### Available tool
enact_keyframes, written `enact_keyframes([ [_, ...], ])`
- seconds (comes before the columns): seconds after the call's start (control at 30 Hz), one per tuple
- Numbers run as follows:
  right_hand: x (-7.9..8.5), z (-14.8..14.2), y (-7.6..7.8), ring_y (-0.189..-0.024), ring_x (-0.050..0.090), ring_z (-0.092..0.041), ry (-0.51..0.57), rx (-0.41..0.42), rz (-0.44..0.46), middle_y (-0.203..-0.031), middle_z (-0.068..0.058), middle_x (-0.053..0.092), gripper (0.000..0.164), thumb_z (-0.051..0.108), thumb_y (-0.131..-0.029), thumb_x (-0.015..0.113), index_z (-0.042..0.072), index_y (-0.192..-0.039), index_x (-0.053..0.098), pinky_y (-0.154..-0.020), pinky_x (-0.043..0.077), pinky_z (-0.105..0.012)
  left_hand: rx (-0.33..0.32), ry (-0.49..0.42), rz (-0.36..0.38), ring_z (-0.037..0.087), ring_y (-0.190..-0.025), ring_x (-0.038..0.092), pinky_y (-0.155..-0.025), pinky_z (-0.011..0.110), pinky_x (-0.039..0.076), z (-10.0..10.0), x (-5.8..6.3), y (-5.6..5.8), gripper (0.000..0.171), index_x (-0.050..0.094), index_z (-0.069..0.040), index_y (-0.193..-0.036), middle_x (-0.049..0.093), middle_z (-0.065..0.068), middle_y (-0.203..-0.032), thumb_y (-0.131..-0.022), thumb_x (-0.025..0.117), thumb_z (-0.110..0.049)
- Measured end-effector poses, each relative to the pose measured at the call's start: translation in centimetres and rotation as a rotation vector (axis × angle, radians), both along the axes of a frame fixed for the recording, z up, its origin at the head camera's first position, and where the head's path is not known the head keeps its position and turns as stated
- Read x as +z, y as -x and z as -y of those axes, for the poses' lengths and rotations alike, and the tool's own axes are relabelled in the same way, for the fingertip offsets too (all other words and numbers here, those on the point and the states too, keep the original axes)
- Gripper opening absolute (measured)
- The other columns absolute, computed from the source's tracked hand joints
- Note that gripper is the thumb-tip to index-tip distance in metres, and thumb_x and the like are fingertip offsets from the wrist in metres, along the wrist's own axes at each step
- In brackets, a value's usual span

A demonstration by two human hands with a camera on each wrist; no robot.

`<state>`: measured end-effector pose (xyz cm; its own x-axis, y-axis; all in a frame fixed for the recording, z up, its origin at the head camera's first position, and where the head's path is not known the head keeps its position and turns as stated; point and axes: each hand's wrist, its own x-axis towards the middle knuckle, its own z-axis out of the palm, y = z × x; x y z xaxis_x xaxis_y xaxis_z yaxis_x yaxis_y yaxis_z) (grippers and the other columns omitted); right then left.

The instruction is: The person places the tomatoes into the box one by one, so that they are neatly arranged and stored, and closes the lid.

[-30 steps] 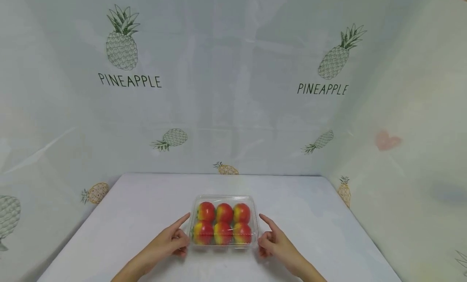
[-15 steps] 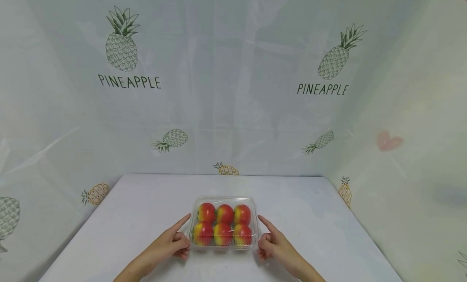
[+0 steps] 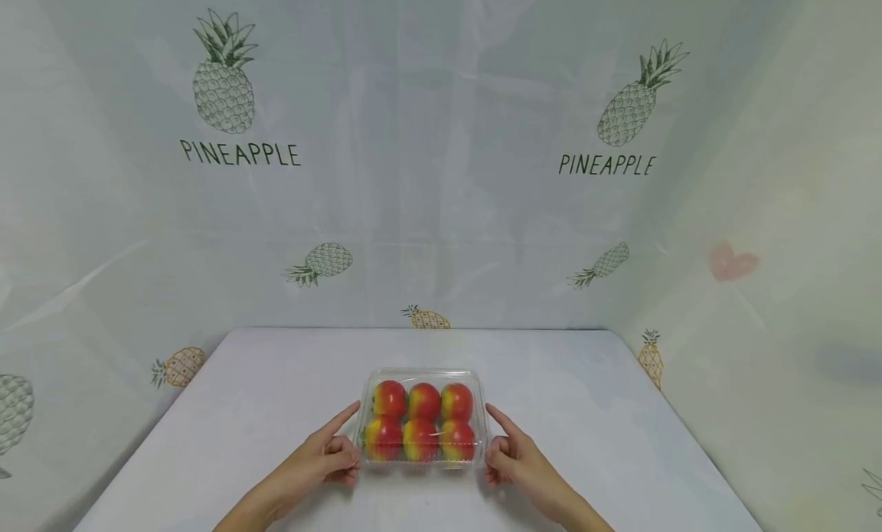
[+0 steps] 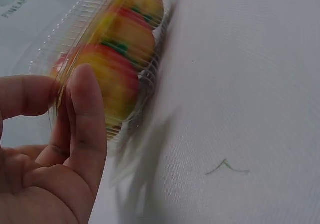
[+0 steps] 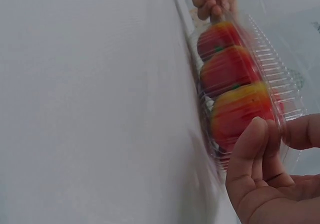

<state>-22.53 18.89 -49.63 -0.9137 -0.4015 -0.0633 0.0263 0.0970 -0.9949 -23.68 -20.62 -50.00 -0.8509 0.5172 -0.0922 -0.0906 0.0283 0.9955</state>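
Note:
A clear plastic clamshell box (image 3: 423, 374) with its lid down stands in front of me. Several red-and-yellow fruits (image 3: 423, 438), apple-like, lie in it in two rows. At its near left corner my left hand (image 3: 320, 459) pinches the rim between thumb and curled fingers, its index finger stretched along the side. My right hand (image 3: 527, 463) does likewise at the near right corner. In the left wrist view the thumb (image 4: 27, 94) meets the box's edge. The right wrist view has the right thumb (image 5: 305, 132) against it too. Whether the base touches the table cannot be made out.
The box is over a white-covered table (image 3: 276, 379). Behind it hangs a pale curtain (image 3: 427, 172) with pineapple prints, which also closes off both sides. Some shadow falls on the cloth below the box and hands.
My right index fingertip has come slightly left, nearer the box's side. The left hand and the box look almost unmoved; the whole head view shifts a little.

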Motion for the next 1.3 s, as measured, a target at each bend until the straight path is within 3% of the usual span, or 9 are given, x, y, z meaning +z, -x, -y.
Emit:
enact_keyframes([
  [0.53,0.2,-0.4,0.1,-0.081,0.063,-0.017,0.014,0.026,-0.004,-0.092,-0.003,0.058,0.084,0.001,-0.104,0.060,0.005,-0.171,0.010,-0.074,0.060,-0.028,0.038,0.003,0.021,0.018,-0.085,0.065,-0.079,0.032,0.061,-0.6,0.3,0.2,0.092,0.005,-0.011,-0.171,0.066,0.006,-0.092,-0.103,0.067,-0.009],
  [0.77,0.3,-0.7,0.2,-0.080,0.062,-0.018,-0.033,0.005,-0.023,-0.091,-0.005,0.057,0.081,0.002,-0.104,0.059,0.004,-0.170,0.012,-0.072,0.059,-0.027,0.007,-0.002,0.011,0.019,-0.088,0.066,-0.081,0.032,0.061,-0.8,0.1,0.5,0.089,0.003,-0.010,-0.171,0.065,0.006,-0.095,-0.106,0.062,-0.009],
  [1.07,0.1,-1.0,0.2,-0.082,0.064,-0.019,-0.032,0.001,-0.014,-0.093,-0.007,0.063,0.079,0.007,-0.106,0.061,0.006,-0.170,0.015,-0.073,0.060,-0.028,0.019,0.025,0.022,0.023,-0.092,0.068,-0.085,0.034,0.062,-0.6,-0.1,0.5,0.087,0.007,-0.013,-0.172,0.067,0.008,-0.098,-0.107,0.064,-0.015],
  [1.3,0.2,-1.5,0.5,-0.078,0.064,-0.018,-0.123,-0.015,-0.081,-0.091,-0.009,0.066,0.074,0.013,-0.107,0.064,0.004,-0.168,0.023,-0.070,0.059,-0.027,-0.003,0.068,-0.023,0.026,-0.097,0.068,-0.086,0.035,0.062,0.0,0.0,0.8,0.084,0.008,-0.011,-0.172,0.068,0.014,-0.105,-0.109,0.063,-0.020],
])
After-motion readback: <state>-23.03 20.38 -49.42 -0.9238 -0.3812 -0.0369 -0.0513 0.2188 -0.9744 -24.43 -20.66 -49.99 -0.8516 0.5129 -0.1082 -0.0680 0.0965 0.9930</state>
